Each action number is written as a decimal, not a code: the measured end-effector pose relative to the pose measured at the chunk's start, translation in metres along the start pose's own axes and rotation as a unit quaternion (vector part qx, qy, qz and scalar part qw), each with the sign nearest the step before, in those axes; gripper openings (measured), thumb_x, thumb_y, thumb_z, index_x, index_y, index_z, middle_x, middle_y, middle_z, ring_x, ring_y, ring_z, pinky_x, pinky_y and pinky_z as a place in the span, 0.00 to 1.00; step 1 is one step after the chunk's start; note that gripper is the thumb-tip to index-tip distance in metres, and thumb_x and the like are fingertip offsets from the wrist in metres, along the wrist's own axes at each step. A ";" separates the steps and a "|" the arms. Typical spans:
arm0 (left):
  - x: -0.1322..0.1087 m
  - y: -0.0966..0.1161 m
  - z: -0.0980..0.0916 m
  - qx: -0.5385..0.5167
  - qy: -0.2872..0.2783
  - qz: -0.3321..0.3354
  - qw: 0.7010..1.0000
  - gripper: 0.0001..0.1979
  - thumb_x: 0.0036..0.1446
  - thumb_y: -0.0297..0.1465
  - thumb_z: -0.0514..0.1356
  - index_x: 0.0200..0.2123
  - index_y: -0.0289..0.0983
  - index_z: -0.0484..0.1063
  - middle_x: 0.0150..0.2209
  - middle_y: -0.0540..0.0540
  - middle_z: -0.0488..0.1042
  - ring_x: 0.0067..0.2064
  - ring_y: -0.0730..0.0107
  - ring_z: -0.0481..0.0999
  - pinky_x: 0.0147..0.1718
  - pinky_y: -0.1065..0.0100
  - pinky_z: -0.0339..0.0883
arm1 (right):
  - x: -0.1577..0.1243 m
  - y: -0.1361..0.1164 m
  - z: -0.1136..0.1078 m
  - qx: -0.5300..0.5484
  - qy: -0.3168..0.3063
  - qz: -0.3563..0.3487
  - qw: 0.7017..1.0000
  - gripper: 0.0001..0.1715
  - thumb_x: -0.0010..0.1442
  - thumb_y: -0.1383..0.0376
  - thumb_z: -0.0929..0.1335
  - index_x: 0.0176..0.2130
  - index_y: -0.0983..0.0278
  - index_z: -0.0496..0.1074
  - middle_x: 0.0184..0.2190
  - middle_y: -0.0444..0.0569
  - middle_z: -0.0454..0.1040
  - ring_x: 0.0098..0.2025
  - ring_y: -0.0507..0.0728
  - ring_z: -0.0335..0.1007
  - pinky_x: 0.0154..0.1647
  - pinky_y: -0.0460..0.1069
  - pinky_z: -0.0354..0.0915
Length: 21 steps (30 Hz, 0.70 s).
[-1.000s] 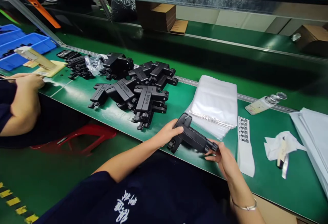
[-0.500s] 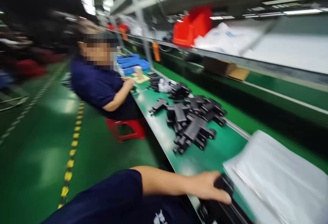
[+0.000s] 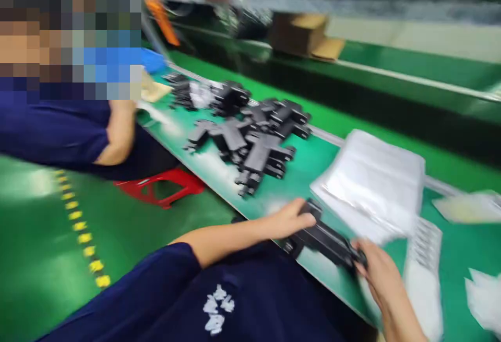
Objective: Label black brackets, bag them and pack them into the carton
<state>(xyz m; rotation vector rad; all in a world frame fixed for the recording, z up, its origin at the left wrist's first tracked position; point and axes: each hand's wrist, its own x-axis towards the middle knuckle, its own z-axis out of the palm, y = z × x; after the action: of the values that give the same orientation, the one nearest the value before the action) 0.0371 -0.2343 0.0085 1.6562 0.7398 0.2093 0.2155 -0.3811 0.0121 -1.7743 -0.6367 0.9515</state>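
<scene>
A black elongated plastic part (image 3: 326,241) with a knobbed end lies across the bench edge in front of me; its exact kind I cannot make out. My left hand (image 3: 291,220) is closed around its wider left end, thumb on top. At the narrower right end, my right hand (image 3: 378,266) has its fingers wrapped round the knobbed tip. Just beyond the part lies a stack of white plastic bags (image 3: 371,185). Farther up the bench is a pile of similar black parts (image 3: 258,154).
A co-worker in a dark blue shirt (image 3: 50,128) sits on a red stool (image 3: 160,188) at the left. White sheets of labels or packaging (image 3: 425,258) lie to the right. A shelf (image 3: 371,10) runs above the green bench (image 3: 303,169), with a cardboard box (image 3: 299,34) beneath it.
The view has swung right and down. My right hand, barely showing at the lower edge before, is now in view on the black part. My left hand keeps its grip.
</scene>
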 end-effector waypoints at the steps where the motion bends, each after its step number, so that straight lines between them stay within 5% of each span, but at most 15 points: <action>1: 0.001 -0.002 0.000 -0.018 -0.017 0.014 1.000 0.24 0.56 0.48 0.57 0.47 0.35 0.68 0.43 0.42 0.71 0.46 0.56 0.70 0.46 0.60 0.66 | -0.007 0.008 -0.003 0.008 0.040 0.037 0.998 0.29 0.55 0.40 0.66 0.25 0.62 0.69 0.13 0.39 0.59 0.13 0.49 0.52 0.13 0.47 0.51; 4: 0.009 -0.011 0.002 -0.069 -0.055 0.026 0.996 0.31 0.53 0.50 0.60 0.53 0.35 0.65 0.48 0.41 0.71 0.52 0.54 0.68 0.53 0.58 0.62 | -0.009 0.018 -0.010 0.062 0.084 0.049 0.993 0.27 0.53 0.41 0.65 0.23 0.61 0.67 0.11 0.38 0.56 0.13 0.49 0.50 0.14 0.46 0.50; 10: 0.004 -0.012 0.013 -0.215 -0.041 -0.132 0.967 0.34 0.52 0.55 0.57 0.49 0.32 0.69 0.41 0.39 0.75 0.44 0.55 0.74 0.43 0.60 0.68 | -0.026 0.004 -0.011 -0.119 0.133 -0.189 0.966 0.15 0.53 0.51 0.69 0.27 0.59 0.70 0.21 0.44 0.70 0.24 0.54 0.64 0.28 0.50 0.61; 15: 0.001 -0.005 0.009 -0.074 0.048 0.051 0.995 0.40 0.38 0.54 0.68 0.50 0.35 0.68 0.45 0.42 0.74 0.48 0.54 0.72 0.50 0.58 0.64 | -0.026 0.013 -0.008 -0.002 0.036 -0.029 0.999 0.22 0.64 0.48 0.59 0.27 0.59 0.63 0.12 0.37 0.54 0.15 0.52 0.53 0.19 0.47 0.57; 19: 0.005 0.002 0.012 -0.146 -0.009 -0.023 0.989 0.35 0.52 0.55 0.58 0.53 0.33 0.66 0.46 0.39 0.74 0.51 0.52 0.71 0.50 0.57 0.65 | -0.030 0.018 -0.014 -0.103 0.106 -0.173 0.974 0.15 0.58 0.51 0.67 0.33 0.60 0.69 0.25 0.45 0.70 0.27 0.55 0.66 0.30 0.50 0.64; 21: 0.005 0.004 0.013 -0.167 -0.032 -0.023 0.985 0.35 0.54 0.55 0.56 0.53 0.33 0.66 0.46 0.39 0.74 0.51 0.52 0.71 0.50 0.57 0.65 | -0.035 0.019 -0.018 -0.099 0.093 -0.198 0.971 0.15 0.60 0.52 0.66 0.36 0.60 0.70 0.28 0.46 0.71 0.29 0.55 0.67 0.31 0.50 0.65</action>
<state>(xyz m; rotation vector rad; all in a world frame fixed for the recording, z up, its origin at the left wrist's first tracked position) 0.0489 -0.2425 0.0082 1.3204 0.6535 0.2325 0.2111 -0.4248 0.0097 -1.7904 -0.9467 0.4552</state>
